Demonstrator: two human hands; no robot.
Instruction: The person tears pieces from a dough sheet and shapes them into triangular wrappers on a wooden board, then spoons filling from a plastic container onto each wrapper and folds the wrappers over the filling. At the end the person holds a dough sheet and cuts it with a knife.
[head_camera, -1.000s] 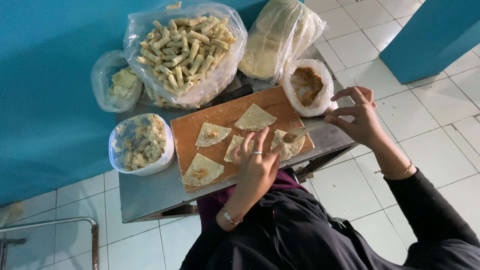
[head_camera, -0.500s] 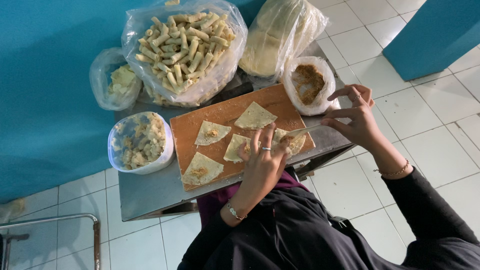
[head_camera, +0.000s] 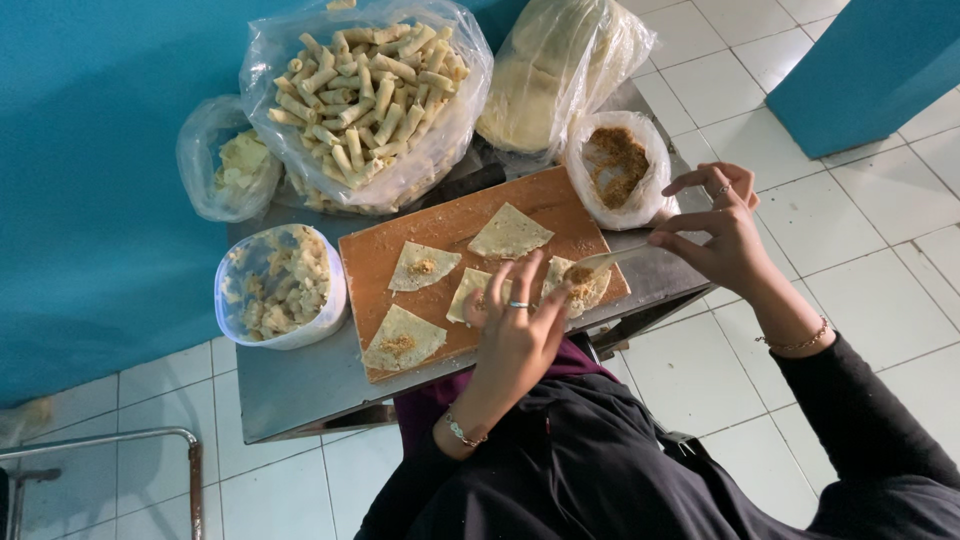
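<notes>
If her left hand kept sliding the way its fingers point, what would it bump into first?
The left hand rests on the wooden board, fingers aimed away from her. Likely the upper triangular wrapper comes first, then the bags behind it; depth is hard to judge.

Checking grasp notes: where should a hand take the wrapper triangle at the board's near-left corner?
Pinch the triangular wrapper by its bare apex nearest the table's front edge, coming from the person's side. It lies flat, its filling sits mid-sheet, and that corner overhangs the wooden board edge.

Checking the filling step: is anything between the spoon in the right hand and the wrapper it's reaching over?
Nothing visible blocks it. The right hand holds the spoon with its bowl directly over the wrapper, filling showing beneath. The left hand presses beside it, on the neighbouring wrapper.
</notes>
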